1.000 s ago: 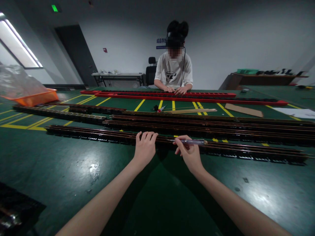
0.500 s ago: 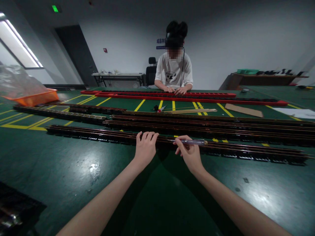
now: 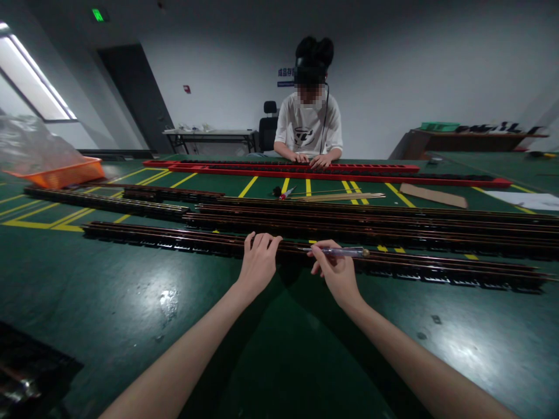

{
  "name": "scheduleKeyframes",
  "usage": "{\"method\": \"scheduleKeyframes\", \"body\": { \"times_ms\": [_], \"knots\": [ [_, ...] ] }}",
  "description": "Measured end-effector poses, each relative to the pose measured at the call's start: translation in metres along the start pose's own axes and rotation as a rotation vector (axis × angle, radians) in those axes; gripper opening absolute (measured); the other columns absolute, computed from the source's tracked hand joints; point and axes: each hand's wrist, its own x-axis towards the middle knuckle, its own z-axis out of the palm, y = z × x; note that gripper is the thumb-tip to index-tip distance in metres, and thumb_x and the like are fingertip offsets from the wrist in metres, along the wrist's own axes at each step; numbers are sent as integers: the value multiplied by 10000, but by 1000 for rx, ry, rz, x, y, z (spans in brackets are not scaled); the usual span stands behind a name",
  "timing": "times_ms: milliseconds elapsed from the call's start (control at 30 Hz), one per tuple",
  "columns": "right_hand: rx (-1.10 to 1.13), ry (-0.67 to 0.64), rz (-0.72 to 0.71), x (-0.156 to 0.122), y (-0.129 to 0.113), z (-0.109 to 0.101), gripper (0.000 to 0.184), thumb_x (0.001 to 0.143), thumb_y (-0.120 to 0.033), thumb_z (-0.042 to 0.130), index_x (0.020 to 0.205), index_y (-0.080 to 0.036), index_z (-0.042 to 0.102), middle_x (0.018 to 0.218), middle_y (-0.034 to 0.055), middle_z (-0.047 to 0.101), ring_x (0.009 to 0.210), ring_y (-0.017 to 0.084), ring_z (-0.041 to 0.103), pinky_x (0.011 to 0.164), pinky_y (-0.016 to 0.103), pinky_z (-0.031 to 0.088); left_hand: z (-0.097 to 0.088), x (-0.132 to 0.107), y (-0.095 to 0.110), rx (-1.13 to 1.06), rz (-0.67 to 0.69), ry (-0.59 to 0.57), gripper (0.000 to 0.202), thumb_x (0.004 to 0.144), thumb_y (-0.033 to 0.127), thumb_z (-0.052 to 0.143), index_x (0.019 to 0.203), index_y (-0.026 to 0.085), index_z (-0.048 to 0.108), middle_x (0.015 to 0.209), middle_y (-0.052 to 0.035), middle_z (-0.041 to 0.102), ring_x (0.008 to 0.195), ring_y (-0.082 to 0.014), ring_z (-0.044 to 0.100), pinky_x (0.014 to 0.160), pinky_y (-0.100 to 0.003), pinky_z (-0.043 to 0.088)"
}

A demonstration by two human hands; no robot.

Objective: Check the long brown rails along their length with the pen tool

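Note:
A long black strip with copper-coloured rods (image 3: pixel 166 237) lies across the green table (image 3: pixel 109 279) in front of me. My left hand (image 3: pixel 259 259) is closed over its middle, fingers curled across the far side and the thumb nearer to me. In my right hand (image 3: pixel 336 270) is a screwdriver with a clear purplish handle (image 3: pixel 345 252), pinched between thumb and fingers. Its thin shaft points left, at the strip just right of my left hand. Whether the tip touches the strip I cannot tell. Behind lie several similar dark strips (image 3: pixel 393 224).
Across the table a person (image 3: pixel 308 128) has both hands on long red trays (image 3: pixel 371 176). An orange basket (image 3: pixel 65 173) with clear plastic stands at left. Thin rods (image 3: pixel 345 198), a red-and-black tool (image 3: pixel 283 194), cardboard (image 3: pixel 432 196) and white paper (image 3: pixel 528 201) lie beyond the strips.
Almost nothing differs. The fingers of my left hand have shifted very slightly on the strip; my right hand and the screwdriver stay in place.

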Motion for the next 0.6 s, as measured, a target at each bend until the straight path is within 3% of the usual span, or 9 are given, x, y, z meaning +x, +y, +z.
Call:
{"method": "scheduleKeyframes", "body": {
  "times_ms": [300, 600],
  "knots": [
    [31, -8, -5, 0, 3, 1, 199, 823, -380, 586, 826, -182, 565, 731, 10, 644, 432, 82, 553, 402, 192, 413, 2, 1, -4, -38, 34, 40, 405, 775, -16, 365, 1097, 120, 571, 986, -100, 595, 1017, -237, 503, 1002, -429, 319],
    [9, -13, -11, 0, 1, 0, 205, 828, -380, 578, 824, -175, 568, 743, 25, 652, 445, 95, 561, 409, 204, 415, 0, 1, -2, 13, -15, 43, 396, 796, 4, 354, 1086, 154, 578, 998, -90, 609, 1002, -249, 514, 953, -433, 343]
  ]
}}
